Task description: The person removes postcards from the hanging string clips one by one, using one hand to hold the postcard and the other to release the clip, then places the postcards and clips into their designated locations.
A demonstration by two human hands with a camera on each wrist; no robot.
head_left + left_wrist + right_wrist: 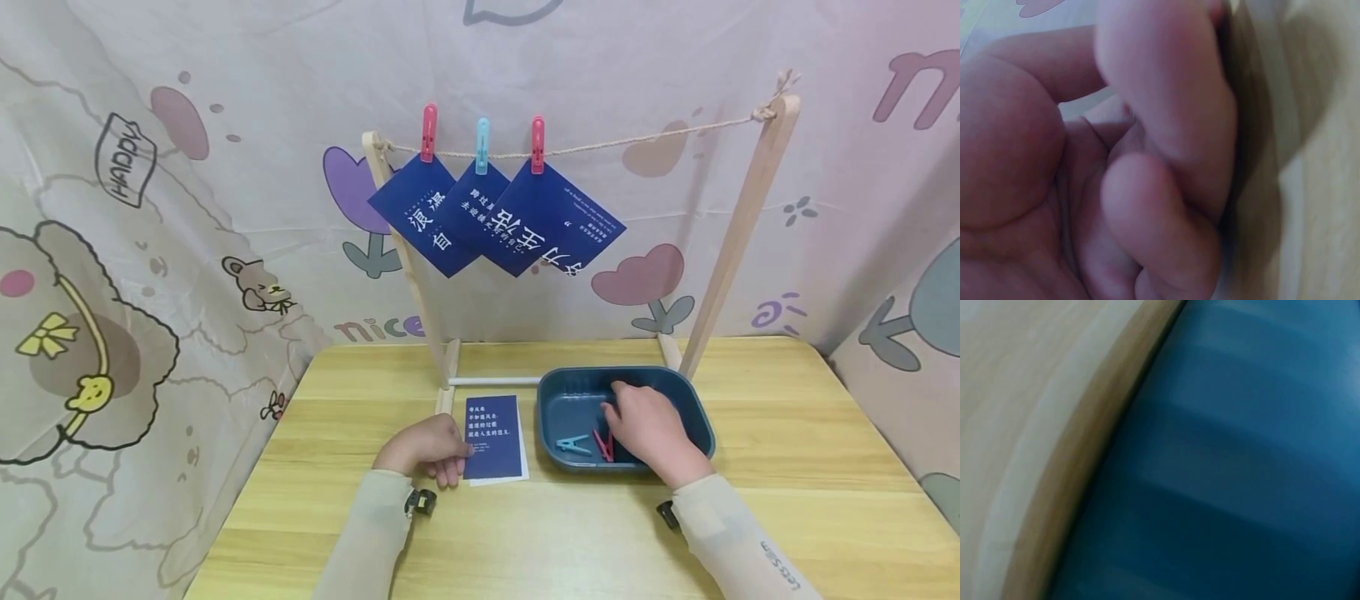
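"As the left hand [429,446] touches the card [492,437] on the counter [562,542], the right hand [651,429]?"

"Likely choosing a clip [566,442] in the tray [573,410]; next needs a pinch. Whether any fingers pinch now, I can't tell"

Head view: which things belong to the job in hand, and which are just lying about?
Seem to belong:
left hand, at the edge of the tabletop card
right hand, inside the dark blue tray
blue peg and red peg in that tray
rope on its wooden frame, with three cards hung from pegs

Just there, it seems:
printed backdrop
wooden table
black wrist-worn devices
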